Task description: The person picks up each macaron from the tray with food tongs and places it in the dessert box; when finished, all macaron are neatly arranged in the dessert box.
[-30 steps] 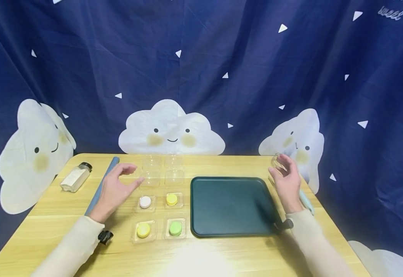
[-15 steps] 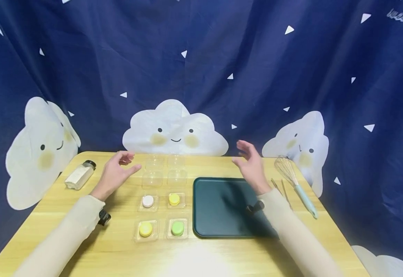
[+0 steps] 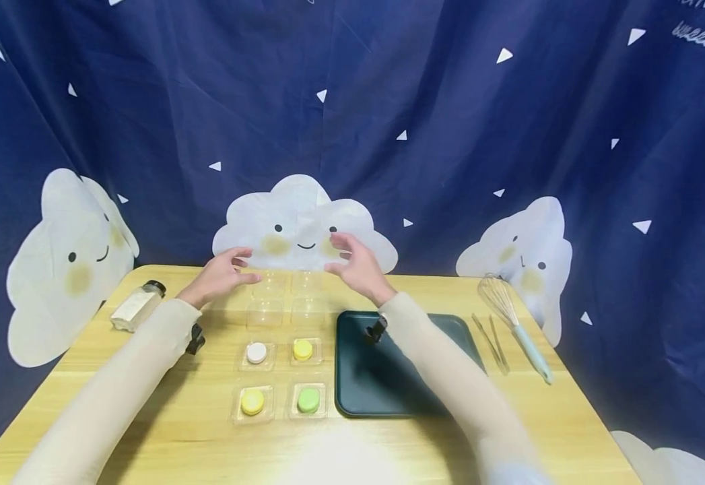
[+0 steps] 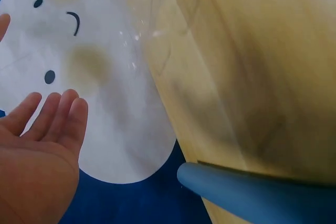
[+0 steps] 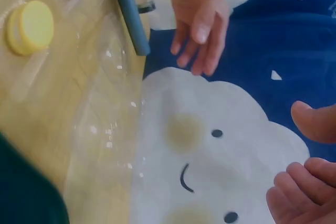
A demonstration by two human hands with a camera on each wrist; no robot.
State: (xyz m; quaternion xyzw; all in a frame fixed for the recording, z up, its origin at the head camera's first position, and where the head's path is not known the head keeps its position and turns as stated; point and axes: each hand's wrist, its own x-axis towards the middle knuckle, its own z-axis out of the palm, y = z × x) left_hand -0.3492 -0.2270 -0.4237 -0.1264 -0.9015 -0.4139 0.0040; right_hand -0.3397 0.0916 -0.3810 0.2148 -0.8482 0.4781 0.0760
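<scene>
My left hand (image 3: 221, 275) is in the air over the back of the table, its fingers loosely bent with nothing in them. Across from it my right hand (image 3: 361, 269) hovers past the tray's back edge, also holding nothing. Nearest to both are clear plastic lids (image 3: 265, 313) at the table's back. In front of these, separate clear trays hold a white macaron (image 3: 256, 352), a yellow macaron (image 3: 302, 349), another yellow macaron (image 3: 252, 402) and a green macaron (image 3: 308, 400). A dark green tray (image 3: 352, 397) lies to the right, partly hidden by my right forearm.
A jar of white powder (image 3: 137, 306) with a black lid lies at the left. The blue rod (image 4: 247, 187) beside it is hidden behind my left arm in the head view. At the right lie metal tongs (image 3: 491, 343) and a whisk (image 3: 516, 327). A curtain (image 3: 352, 135) hangs behind.
From beside the whisk, my right hand has swept left, above the tray, towards the lids. My left hand has shifted slightly forward and right. The whisk and tongs now show fully.
</scene>
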